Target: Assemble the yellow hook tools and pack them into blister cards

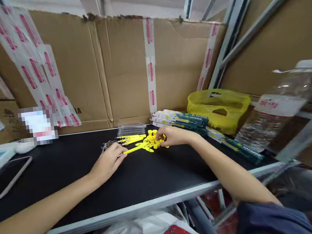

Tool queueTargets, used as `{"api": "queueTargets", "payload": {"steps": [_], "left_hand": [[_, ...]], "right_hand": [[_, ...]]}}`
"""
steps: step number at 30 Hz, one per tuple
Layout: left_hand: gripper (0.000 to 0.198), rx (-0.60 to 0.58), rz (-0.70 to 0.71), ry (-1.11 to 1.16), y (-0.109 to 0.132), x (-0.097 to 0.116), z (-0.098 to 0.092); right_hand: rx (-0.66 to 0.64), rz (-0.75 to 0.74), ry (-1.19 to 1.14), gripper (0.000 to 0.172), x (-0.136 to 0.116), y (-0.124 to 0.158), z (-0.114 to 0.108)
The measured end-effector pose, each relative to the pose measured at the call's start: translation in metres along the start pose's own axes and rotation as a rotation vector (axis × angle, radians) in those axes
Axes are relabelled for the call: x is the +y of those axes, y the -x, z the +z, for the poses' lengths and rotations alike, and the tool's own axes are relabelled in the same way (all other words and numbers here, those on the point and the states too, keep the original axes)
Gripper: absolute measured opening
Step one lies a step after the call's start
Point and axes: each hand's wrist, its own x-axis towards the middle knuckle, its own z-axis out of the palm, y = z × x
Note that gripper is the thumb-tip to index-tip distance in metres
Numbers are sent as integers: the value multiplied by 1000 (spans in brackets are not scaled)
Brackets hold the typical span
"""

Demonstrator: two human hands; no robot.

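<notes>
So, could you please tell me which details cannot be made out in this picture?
All in the head view:
- Yellow pieces: partly covered by the right hand, so I cannot count them.
- Yellow stick: its near end is partly hidden by the left hand.
- Phone: cut off by the left edge.
- White item: obscured by pixelation.
- Bottle label: print too blurred to read.

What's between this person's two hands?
In the head view, a yellow stick held by the left hand points toward a heap of yellow pieces at the right hand; more yellow rods lie behind the stick.
</notes>
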Motion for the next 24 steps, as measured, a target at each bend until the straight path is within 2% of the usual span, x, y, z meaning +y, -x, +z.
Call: {"api": "queueTargets", "payload": {"steps": [3, 10, 17, 20, 24], "left_hand": [[28, 42, 4, -9, -10, 0, 0], [28, -6, 67, -18, -9, -5, 3], [29, -38, 93, -37, -8, -4, 2], [28, -27, 100, -35, -8, -4, 2], [27, -12, 133, -31, -8, -2, 2]], "right_hand": [[-15, 20, 31, 24, 2, 8, 0], [-56, 24, 68, 23, 1, 5, 6], [-56, 48, 97, 11, -1, 3, 5], [12, 47, -5, 13, -4, 6, 0], [49, -60, -334, 16, -17, 4, 4]]}}
